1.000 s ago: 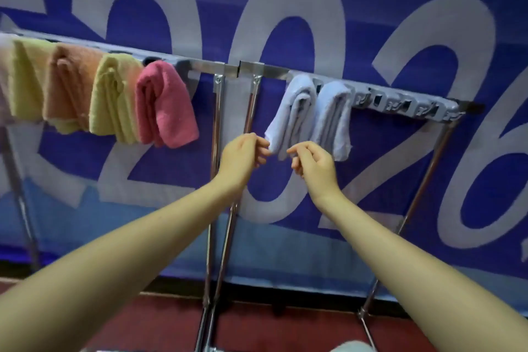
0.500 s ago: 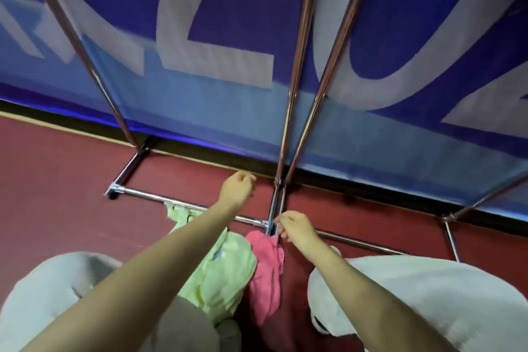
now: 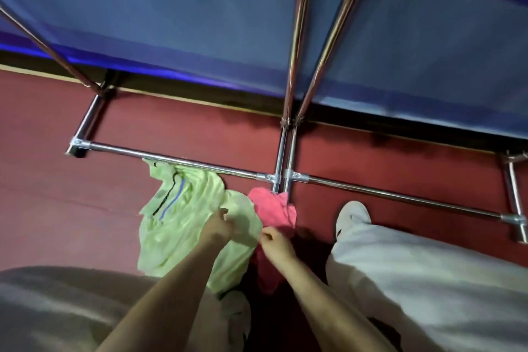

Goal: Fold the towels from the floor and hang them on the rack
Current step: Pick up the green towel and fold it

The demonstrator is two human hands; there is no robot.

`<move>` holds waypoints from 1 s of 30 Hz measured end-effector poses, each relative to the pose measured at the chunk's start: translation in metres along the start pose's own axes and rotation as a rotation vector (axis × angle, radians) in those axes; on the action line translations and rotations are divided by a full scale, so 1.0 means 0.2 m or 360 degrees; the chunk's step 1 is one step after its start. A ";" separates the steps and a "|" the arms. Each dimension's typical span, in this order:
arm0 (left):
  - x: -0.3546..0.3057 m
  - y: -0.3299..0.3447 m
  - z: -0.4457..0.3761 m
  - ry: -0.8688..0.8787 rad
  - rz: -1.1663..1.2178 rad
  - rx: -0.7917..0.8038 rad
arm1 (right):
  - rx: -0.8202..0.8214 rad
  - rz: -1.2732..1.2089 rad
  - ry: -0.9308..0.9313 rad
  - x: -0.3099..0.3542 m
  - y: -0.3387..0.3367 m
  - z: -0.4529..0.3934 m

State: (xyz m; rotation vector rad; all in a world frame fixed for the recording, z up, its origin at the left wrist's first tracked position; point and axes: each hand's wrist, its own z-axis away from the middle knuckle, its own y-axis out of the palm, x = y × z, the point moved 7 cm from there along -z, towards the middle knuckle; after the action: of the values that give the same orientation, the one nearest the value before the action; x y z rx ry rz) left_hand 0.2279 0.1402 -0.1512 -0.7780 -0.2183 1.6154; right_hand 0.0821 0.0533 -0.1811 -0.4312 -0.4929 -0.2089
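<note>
Reaching for towels below the chrome tube rack

On the red floor, the limp, light green cloth towel should lift easily by its edge; left hand pinches it, right hand seemingly grips the pink towel.

Dim indoor light, motion blur, wide-angle edge distortion

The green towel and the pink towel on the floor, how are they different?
The green towel is pale, with dark and blue stripes; the pink towel is plain. The green towel spreads wider, while the pink towel lies bunched against the rack's foot. The left hand is at the green towel, the right hand at the pink. Both lie crumpled, unfolded.
</note>
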 end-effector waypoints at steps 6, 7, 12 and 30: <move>0.18 0.05 -0.01 -0.0039 -0.0119 -0.0021 | 0.0064 0.0095 -0.0125 0.07 0.03 -0.08; 0.20 0.03 -0.02 -0.0080 -0.0109 -0.0068 | 0.0045 0.0121 -0.0118 0.07 0.01 -0.09; 0.03 -0.05 -0.02 0.0216 -0.0081 -0.0323 | -0.0083 0.0109 -0.0139 0.10 -0.15 -0.07; -0.93 -0.74 1.37 0.1975 -0.0142 -0.0663 | -0.0222 0.0136 -0.1304 0.94 -0.85 1.01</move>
State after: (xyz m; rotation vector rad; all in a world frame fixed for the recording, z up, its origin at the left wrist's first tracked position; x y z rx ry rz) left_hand 0.1851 0.0760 0.2033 -1.9011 0.3178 0.7647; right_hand 0.1107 -0.0239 0.1311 -0.6715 -1.2649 0.0290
